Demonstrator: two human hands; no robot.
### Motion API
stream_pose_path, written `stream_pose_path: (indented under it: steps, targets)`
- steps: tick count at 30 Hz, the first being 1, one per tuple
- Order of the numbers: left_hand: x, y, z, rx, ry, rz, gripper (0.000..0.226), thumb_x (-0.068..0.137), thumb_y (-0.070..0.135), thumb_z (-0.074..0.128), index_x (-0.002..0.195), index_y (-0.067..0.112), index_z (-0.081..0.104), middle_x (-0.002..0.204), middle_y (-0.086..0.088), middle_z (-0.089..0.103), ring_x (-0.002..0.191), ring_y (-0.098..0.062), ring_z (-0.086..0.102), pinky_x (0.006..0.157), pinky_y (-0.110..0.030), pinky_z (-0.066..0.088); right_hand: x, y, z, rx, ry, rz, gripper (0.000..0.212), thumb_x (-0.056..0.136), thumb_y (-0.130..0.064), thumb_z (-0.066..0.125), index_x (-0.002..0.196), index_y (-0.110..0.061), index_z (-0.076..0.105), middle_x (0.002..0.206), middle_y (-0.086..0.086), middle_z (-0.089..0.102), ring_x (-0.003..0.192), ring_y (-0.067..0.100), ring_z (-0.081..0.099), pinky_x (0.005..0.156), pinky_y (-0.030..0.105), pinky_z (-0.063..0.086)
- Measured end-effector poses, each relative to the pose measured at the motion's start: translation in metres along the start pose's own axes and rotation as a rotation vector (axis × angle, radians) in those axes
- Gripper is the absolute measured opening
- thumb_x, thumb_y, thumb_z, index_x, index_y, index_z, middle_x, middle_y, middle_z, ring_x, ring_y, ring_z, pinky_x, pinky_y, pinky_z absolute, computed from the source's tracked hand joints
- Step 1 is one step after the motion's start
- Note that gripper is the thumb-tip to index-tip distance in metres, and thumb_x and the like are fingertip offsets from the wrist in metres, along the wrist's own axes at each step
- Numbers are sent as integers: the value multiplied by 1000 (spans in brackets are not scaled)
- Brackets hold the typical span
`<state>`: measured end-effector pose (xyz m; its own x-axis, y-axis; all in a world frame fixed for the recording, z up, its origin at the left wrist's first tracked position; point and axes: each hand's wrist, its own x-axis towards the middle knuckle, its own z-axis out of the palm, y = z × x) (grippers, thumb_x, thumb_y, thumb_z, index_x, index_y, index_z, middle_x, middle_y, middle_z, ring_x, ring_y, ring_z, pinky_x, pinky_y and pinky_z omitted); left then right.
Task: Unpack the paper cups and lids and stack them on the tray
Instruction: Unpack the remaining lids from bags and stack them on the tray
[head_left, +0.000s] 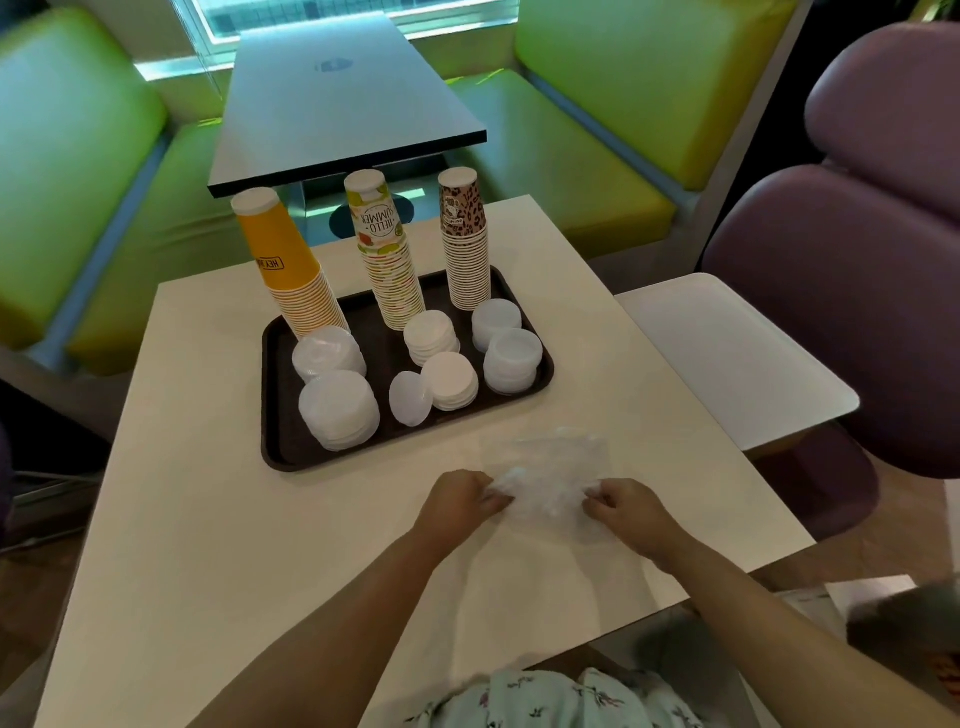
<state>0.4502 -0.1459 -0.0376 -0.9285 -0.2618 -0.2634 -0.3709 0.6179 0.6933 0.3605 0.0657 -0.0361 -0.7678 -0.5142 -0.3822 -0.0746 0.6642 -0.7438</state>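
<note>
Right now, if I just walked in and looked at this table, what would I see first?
You'd spot three tall towers of upside-down paper cups at the back of the dark tray: an orange stack on the left, a fruity "Hello Summer" stack in the middle and a leopard-print stack on the right. In front of them sit piles of white lids. Nearer, the left hand and right hand pinch a crinkly clear plastic bag.

Cream table; grey table beyond, green benches either side, purple chair right, bright window.
</note>
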Motion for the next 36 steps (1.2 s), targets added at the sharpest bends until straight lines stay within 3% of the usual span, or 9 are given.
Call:
stream_pose_path:
  steps: [3, 6, 11, 15, 20, 24, 28, 31, 36]
  targets:
    - [1, -7, 1, 62, 87, 10, 28, 84, 27, 70, 68, 12, 53, 62, 2, 45, 63, -15, 45, 59, -26, 31, 1, 6, 1, -88, 68, 12, 18, 88, -19, 65, 80, -3, 68, 76, 9, 68, 74, 23, 64, 66, 30, 50]
    - [-9, -3, 5, 204, 229, 243, 42, 79, 38, 72, 109, 15, 55, 110, 0, 56, 100, -16, 54, 84, -25, 41, -2, 6, 2, -134, 105, 37, 24, 86, -18, 67, 65, -16, 57, 64, 1, 61, 61, 14, 56, 54, 19, 39]
    - [-17, 8, 18, 778, 123, 789, 83, 87, 56, 52, 152, 27, 9, 160, -1, 9, 147, -21, 10, 118, -45, 4, -3, 0, 0, -121, 78, 62, 23, 86, -17, 67, 66, -18, 56, 67, 1, 62, 68, 18, 59, 64, 30, 47]
    - [-12, 8, 32, 848, -185, 593, 80, 96, 39, 45, 150, 26, -14, 157, 6, -18, 144, -13, -17, 117, -41, -11, -4, -3, 4, -51, 43, 69, 12, 87, -16, 66, 76, -11, 63, 72, 4, 69, 71, 20, 66, 64, 24, 48]
    - [-7, 16, 33, 775, -269, 452, 65, 100, 26, 40, 152, 18, 2, 160, 3, -4, 147, -13, 0, 117, -33, -2, -6, -6, 3, -59, 130, 10, 34, 84, -27, 70, 112, -12, 61, 78, -5, 62, 67, 5, 57, 63, 18, 45]
    - [2, 13, 31, 609, -306, 405, 55, 100, 22, 40, 151, 17, 19, 160, 3, 9, 146, -13, 12, 118, -34, 9, -13, -8, 3, -335, 188, -507, 79, 80, -58, 60, 145, -44, 18, 150, -8, 26, 134, 11, 31, 108, 28, 27]
    - [3, 18, 23, 551, -308, 401, 51, 99, 19, 42, 148, 15, 30, 157, 0, 22, 143, -14, 23, 113, -27, 13, -9, 5, 15, -845, 49, -614, 92, 84, -58, 49, 147, -38, -14, 159, -8, -9, 147, 22, -5, 113, 47, 8]
    - [1, 15, 23, 585, -294, 415, 51, 100, 24, 42, 148, 15, 28, 158, -1, 21, 144, -13, 19, 114, -30, 12, -6, 8, 27, -894, 78, -535, 74, 87, -45, 42, 152, -24, 12, 151, -4, 33, 139, 19, 31, 94, 43, 46]
    - [2, -2, 16, 639, -276, 433, 55, 100, 22, 40, 151, 22, 18, 159, 4, 14, 146, -9, 11, 116, -28, 7, -6, 7, 23, -846, 122, -521, 49, 87, -26, 36, 134, -24, 52, 138, -6, 50, 125, 10, 52, 92, 43, 51]
